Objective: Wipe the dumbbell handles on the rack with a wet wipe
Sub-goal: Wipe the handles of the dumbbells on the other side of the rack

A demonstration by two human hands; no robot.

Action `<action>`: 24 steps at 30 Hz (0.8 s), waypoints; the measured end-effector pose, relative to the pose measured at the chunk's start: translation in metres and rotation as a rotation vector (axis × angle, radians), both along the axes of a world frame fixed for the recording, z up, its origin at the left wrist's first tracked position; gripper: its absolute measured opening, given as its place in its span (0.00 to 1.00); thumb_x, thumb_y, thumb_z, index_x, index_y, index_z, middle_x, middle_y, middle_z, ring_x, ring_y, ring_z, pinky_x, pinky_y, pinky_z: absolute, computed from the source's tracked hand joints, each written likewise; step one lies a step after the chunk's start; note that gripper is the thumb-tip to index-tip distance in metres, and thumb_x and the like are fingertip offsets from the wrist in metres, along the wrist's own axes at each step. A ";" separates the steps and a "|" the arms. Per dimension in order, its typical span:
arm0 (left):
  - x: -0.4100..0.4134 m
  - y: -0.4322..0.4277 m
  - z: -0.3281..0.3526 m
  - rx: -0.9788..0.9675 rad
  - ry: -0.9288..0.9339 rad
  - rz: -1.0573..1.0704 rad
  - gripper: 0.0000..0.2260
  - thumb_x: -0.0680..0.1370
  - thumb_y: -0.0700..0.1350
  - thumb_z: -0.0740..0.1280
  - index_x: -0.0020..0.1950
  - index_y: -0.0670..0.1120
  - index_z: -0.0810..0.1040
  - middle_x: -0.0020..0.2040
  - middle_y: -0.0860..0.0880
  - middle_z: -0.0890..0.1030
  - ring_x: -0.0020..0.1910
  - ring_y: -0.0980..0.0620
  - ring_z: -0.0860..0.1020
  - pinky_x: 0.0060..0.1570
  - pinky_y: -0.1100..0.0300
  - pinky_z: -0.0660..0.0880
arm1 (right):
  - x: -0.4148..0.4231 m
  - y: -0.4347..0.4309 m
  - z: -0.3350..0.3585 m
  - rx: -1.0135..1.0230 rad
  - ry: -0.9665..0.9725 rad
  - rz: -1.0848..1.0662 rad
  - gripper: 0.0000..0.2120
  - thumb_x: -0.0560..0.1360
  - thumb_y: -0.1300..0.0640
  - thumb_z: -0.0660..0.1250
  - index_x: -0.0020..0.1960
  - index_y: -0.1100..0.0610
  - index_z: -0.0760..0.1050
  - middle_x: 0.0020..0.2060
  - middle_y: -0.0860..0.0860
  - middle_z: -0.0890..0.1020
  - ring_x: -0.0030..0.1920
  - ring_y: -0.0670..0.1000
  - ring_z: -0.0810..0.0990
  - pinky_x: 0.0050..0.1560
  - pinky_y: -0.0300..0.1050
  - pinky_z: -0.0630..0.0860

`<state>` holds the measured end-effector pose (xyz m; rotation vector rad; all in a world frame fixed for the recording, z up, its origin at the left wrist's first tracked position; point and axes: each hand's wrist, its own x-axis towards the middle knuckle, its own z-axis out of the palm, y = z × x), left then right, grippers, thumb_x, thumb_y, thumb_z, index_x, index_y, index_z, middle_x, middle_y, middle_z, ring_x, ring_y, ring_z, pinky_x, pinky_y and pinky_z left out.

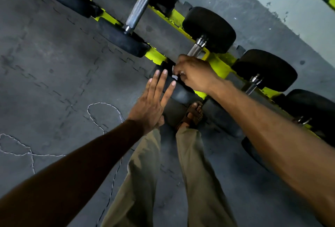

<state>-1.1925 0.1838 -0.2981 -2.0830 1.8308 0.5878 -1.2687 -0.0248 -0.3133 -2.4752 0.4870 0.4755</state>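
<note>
Under the right hand (pixel 194 74) runs a knurled handle (pixel 195 48).

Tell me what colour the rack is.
Bright yellow-green; the rack shows best in the head view.

The floor mat (pixel 45 63) on the left of the frame lies open, crossed only by a thin white cord (pixel 101 110) in loose loops. The yellow-green rack (pixel 220 65) runs as a barrier from upper left to lower right, with narrow gaps between neighbouring black dumbbell heads. At upper centre a knurled handle (pixel 138 12) is bare and reachable from above, hemmed in by a head at each end. At centre the right hand (pixel 194 74), curled on a wet wipe (pixel 175 77), occupies the middle handle (pixel 194 48). The left hand (pixel 150 107) lies flat against the near head (pixel 181 94). The right forearm (pixel 272 127) bars the dumbbells at the right edge, and a sandalled foot (pixel 193 114) stands below centre.
</note>
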 end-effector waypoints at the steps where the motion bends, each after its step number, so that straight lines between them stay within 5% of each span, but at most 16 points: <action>1: 0.000 0.000 0.000 -0.002 0.000 -0.003 0.57 0.73 0.59 0.70 0.83 0.38 0.33 0.81 0.28 0.35 0.82 0.28 0.39 0.81 0.37 0.50 | -0.007 0.008 -0.004 -0.007 -0.044 -0.063 0.08 0.75 0.59 0.64 0.49 0.49 0.78 0.52 0.49 0.76 0.52 0.56 0.80 0.40 0.46 0.72; 7: 0.000 0.002 -0.002 -0.008 0.012 -0.010 0.57 0.74 0.61 0.69 0.82 0.37 0.33 0.80 0.28 0.34 0.82 0.28 0.38 0.81 0.36 0.51 | -0.032 0.042 -0.038 0.028 -0.052 -0.710 0.06 0.74 0.58 0.67 0.50 0.53 0.79 0.46 0.52 0.85 0.49 0.59 0.82 0.45 0.52 0.78; 11: 0.000 0.002 -0.003 -0.029 0.032 -0.004 0.56 0.75 0.60 0.69 0.82 0.37 0.31 0.80 0.27 0.34 0.82 0.28 0.39 0.80 0.36 0.50 | -0.021 0.048 -0.056 0.687 -0.119 -1.264 0.11 0.73 0.67 0.65 0.38 0.54 0.78 0.36 0.53 0.83 0.39 0.54 0.80 0.43 0.47 0.78; 13: -0.001 0.003 -0.003 -0.034 0.033 -0.007 0.55 0.75 0.58 0.68 0.82 0.37 0.31 0.80 0.27 0.34 0.82 0.28 0.39 0.81 0.36 0.50 | -0.010 0.027 -0.057 0.996 -0.199 -1.479 0.14 0.74 0.74 0.61 0.41 0.58 0.79 0.37 0.56 0.83 0.36 0.53 0.80 0.38 0.42 0.78; 16: -0.001 0.004 -0.004 -0.037 0.036 -0.008 0.55 0.75 0.58 0.67 0.81 0.37 0.30 0.80 0.27 0.35 0.82 0.28 0.38 0.81 0.36 0.50 | 0.006 -0.012 -0.064 1.329 -0.296 -1.683 0.10 0.74 0.69 0.58 0.46 0.60 0.77 0.42 0.58 0.84 0.35 0.51 0.84 0.41 0.44 0.77; 19: -0.001 0.004 -0.004 -0.028 0.024 -0.023 0.56 0.74 0.60 0.67 0.81 0.36 0.29 0.80 0.27 0.34 0.81 0.27 0.39 0.81 0.36 0.51 | 0.010 -0.023 -0.068 1.262 -0.395 -1.787 0.10 0.76 0.66 0.57 0.48 0.59 0.76 0.40 0.56 0.84 0.36 0.50 0.84 0.43 0.45 0.75; 24: -0.001 0.004 -0.002 -0.008 0.018 -0.015 0.56 0.75 0.61 0.67 0.82 0.36 0.32 0.80 0.26 0.34 0.81 0.27 0.38 0.81 0.36 0.50 | -0.017 0.033 -0.050 0.891 -0.294 -1.684 0.11 0.75 0.68 0.70 0.40 0.54 0.77 0.33 0.50 0.79 0.35 0.48 0.75 0.38 0.41 0.72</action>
